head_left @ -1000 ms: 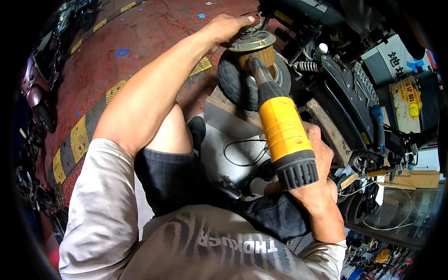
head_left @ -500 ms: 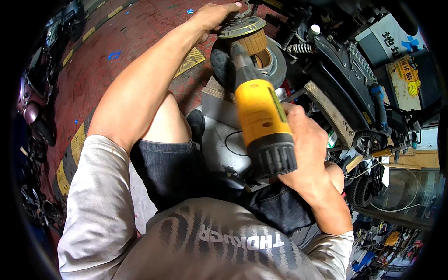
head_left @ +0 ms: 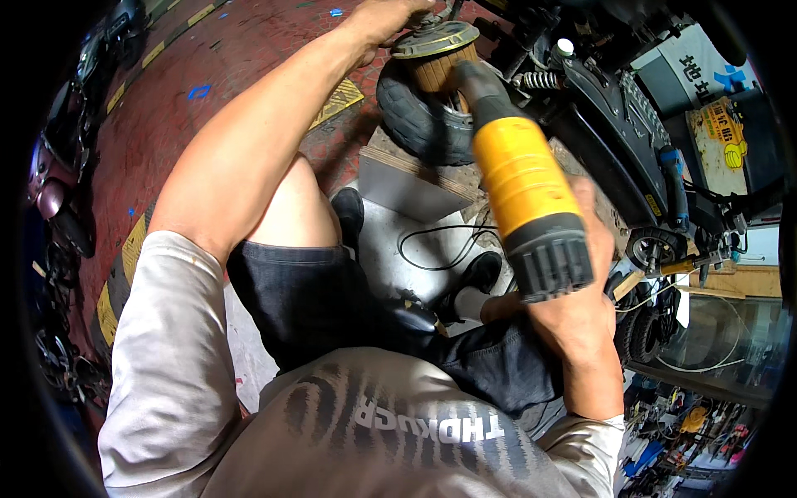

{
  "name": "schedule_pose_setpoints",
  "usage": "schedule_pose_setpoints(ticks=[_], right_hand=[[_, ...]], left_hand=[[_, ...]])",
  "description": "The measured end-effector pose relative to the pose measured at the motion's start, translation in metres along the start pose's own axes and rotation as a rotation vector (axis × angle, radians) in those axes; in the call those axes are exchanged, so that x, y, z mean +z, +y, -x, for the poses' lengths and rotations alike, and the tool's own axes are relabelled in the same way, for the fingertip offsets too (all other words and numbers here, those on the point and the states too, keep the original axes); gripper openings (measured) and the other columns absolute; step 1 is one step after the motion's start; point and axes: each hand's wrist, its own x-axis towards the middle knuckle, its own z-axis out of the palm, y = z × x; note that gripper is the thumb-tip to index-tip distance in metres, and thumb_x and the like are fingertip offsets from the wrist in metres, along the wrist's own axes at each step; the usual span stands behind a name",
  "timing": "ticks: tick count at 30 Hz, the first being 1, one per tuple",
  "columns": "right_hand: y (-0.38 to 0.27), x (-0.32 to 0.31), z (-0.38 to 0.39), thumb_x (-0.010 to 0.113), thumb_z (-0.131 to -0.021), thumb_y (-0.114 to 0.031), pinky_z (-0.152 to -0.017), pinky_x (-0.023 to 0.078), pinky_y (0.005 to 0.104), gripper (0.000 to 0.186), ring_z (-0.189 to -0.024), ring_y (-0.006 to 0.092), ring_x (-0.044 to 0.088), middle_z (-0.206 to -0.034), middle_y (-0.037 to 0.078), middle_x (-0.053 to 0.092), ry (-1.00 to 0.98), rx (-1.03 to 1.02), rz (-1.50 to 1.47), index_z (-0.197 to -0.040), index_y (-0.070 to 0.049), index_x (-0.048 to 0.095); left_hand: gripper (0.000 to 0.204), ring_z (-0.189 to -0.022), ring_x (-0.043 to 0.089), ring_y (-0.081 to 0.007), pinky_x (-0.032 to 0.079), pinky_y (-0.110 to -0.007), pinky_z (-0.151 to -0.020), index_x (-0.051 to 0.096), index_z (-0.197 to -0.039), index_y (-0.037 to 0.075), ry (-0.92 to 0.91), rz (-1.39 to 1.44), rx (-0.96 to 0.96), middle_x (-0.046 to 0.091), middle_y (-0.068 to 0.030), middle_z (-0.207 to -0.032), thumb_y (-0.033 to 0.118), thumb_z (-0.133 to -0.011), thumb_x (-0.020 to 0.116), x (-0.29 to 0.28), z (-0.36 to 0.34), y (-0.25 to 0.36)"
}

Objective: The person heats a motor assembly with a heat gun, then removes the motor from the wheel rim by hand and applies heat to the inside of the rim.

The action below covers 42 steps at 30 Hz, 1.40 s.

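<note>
My right hand (head_left: 585, 249) grips a yellow and black heat gun (head_left: 523, 178), its body slightly blurred. The gun's grey nozzle points up and left, close to a hub motor core (head_left: 437, 71) with a brownish ribbed side. A round metal cover (head_left: 435, 39) caps this core. At the top, my left hand (head_left: 388, 20) is closed at the cover's upper side, holding the core tilted; the fingertips are partly cut off by the picture's edge. Just below the core lies a black tyred wheel (head_left: 415, 124), resting on a wooden block (head_left: 407, 187).
A scooter frame with a black deck (head_left: 614, 158) stands at the right, a blue-handled tool (head_left: 674, 187) on its edge. Black cable (head_left: 432, 266) loops on the pale floor between my feet. Parked scooters (head_left: 66, 183) line the left.
The heat gun and my right hand have swung to the right, and the nozzle has shifted to the right side of the core. My left hand stays at the cover.
</note>
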Motion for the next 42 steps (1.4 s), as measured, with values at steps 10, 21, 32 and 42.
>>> schedule_pose_setpoints(ticks=[10,21,32,42], right_hand=[[-0.009,0.023,0.0,0.078,-0.083,-0.023,-0.068,0.054,0.0482,0.039,-0.076,0.0392,0.07,-0.085,0.017,0.067,-0.106,-0.167,0.05,-0.109,-0.003,0.055],[0.017,-0.006,-0.004,0.08,-0.084,-0.022,-0.075,0.058,0.0429,0.046,-0.082,0.038,0.075,-0.089,0.017,0.074,0.08,-0.097,0.028,-0.12,-0.005,0.057],[0.004,0.01,0.003,0.082,-0.08,-0.025,-0.073,0.058,0.0449,0.05,-0.081,0.0401,0.073,-0.085,0.018,0.07,-0.109,-0.083,0.024,-0.117,-0.003,0.056],[0.042,-0.009,0.0,0.073,-0.096,-0.021,-0.081,0.056,0.0297,0.034,-0.087,0.0162,0.073,-0.097,0.008,0.074,0.174,-0.206,-0.011,-0.12,-0.001,0.059]], left_hand=[[0.037,-0.081,0.067,-0.0141,0.052,-0.031,-0.074,0.081,-0.101,0.005,0.1,-0.101,0.023,0.077,-0.0046,-0.095,0.041,-0.097,0.073,-0.001,0.0,-0.001],[0.035,-0.083,0.068,-0.0153,0.052,-0.033,-0.077,0.081,-0.102,0.007,0.047,-0.046,0.004,0.077,-0.0037,-0.095,0.041,-0.098,0.072,0.001,0.006,0.004],[0.037,-0.078,0.066,-0.0176,0.051,-0.035,-0.072,0.08,-0.103,0.008,-0.024,-0.071,-0.002,0.076,-0.0038,-0.093,0.043,-0.1,0.067,-0.008,0.004,0.001],[0.037,-0.067,0.058,-0.0133,0.045,-0.031,-0.061,0.08,-0.102,0.008,-0.017,-0.036,-0.002,0.071,-0.0021,-0.082,0.042,-0.102,0.066,0.0,0.011,0.005]])
